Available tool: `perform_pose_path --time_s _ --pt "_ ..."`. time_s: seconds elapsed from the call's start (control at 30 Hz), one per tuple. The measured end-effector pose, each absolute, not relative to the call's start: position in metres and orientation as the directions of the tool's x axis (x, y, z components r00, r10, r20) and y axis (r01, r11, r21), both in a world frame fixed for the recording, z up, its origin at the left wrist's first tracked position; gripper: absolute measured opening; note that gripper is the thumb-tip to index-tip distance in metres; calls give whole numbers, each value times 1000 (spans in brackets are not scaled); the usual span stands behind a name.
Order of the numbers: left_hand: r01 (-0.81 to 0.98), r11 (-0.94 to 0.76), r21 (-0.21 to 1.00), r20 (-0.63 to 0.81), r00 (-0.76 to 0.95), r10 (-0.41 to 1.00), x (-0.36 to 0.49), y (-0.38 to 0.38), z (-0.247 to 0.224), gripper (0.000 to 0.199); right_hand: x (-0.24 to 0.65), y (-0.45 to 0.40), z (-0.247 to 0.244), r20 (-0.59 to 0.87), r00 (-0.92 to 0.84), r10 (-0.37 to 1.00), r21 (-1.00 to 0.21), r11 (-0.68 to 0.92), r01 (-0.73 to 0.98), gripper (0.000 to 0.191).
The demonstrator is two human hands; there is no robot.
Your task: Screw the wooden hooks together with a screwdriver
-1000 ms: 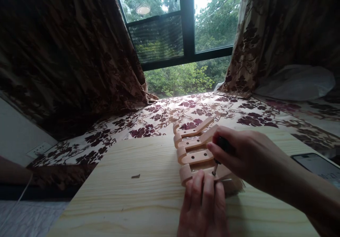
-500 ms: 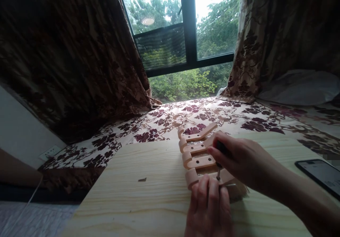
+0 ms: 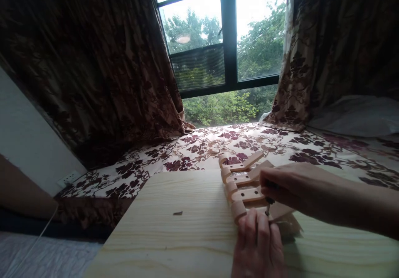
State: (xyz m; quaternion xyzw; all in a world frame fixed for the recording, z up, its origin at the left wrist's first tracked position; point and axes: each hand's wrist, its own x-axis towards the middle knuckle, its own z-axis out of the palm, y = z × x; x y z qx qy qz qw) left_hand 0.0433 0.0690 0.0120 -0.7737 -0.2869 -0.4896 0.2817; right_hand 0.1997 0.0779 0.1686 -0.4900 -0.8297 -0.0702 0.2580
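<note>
A wooden hook rack (image 3: 247, 194) lies on the board, its several pale hooks side by side, each with a rounded end on the left. Dark screw heads show in the hooks farther back. My right hand (image 3: 285, 184) is closed around a screwdriver (image 3: 267, 208), its handle mostly hidden by the fingers. The metal shaft points down at the nearest hook, where a screw head seems to sit under the tip. Pressed along the near side of that hook, the bent fingers of my left hand (image 3: 258, 242) grip the rack. My left thumb is hidden.
A small dark screw (image 3: 177, 213) lies on the pale wooden board (image 3: 149, 232), left of the rack. Behind the board spreads a floral cloth (image 3: 202, 147), below a window (image 3: 230, 41) between patterned curtains (image 3: 124, 62). A wall socket (image 3: 67, 179) is at the left.
The view has shifted, so the board and rack appear farther right and slightly lower; the phone at right is out of sight. My right hand has turned around the screwdriver handle.
</note>
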Motion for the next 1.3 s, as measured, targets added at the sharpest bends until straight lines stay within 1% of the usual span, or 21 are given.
perform_pose_path --time_s 0.07,0.1,0.17,0.23,0.27,0.33,0.43,0.53,0.67,0.73,0.83,0.9,0.97,1.03,1.1,1.2,1.3 --pt "709 -677 -195 907 393 150 41 69 13 21 197 81 166 390 -450 803 -87 519 850 26" --pt "707 -677 -204 904 401 146 40 70 14 21 196 83 166 361 -449 818 -70 503 861 25" --pt "711 -673 -204 906 398 146 39 71 13 19 196 84 167 362 -415 835 -44 460 887 25" --pt "714 -670 -205 904 401 151 38 72 12 18 197 84 173 334 -429 839 -13 459 888 22" --pt "714 -669 -209 902 406 151 38 72 12 18 197 82 178 309 -449 838 -13 476 879 19" --pt "711 -668 -218 899 413 147 37 72 12 19 199 78 186 247 -491 835 -55 518 853 13" --pt "708 -668 -230 894 425 143 37 72 11 20 200 74 193 181 -537 824 -112 560 821 15" --pt "706 -670 -230 893 427 143 37 72 12 22 201 73 188 181 -530 828 -93 551 829 19" --pt "694 -682 -232 893 429 133 37 73 14 25 198 75 183 239 -475 847 -52 500 864 21" --pt "695 -676 -247 894 432 118 36 75 14 26 195 73 189 210 -461 862 -47 480 876 19" --pt "695 -665 -272 894 438 92 35 80 12 26 191 68 204 137 -458 878 -94 472 877 12" --pt "696 -659 -284 899 433 70 36 84 10 27 188 66 208 135 -482 866 -106 496 862 13" --pt "702 -652 -286 906 419 53 37 86 6 27 186 69 205 144 -496 856 -76 509 857 14" --pt "701 -654 -284 911 410 44 37 88 4 25 183 75 197 161 -475 865 -38 486 873 13" --pt "687 -662 -299 898 437 49 36 87 4 24 181 82 190 194 -429 882 -12 439 898 15" --pt "678 -662 -320 867 491 84 33 84 7 24 181 87 187 218 -386 897 -7 397 918 18" --pt "682 -673 -287 859 494 135 31 79 11 26 184 83 196 184 -433 882 -31 446 895 14"
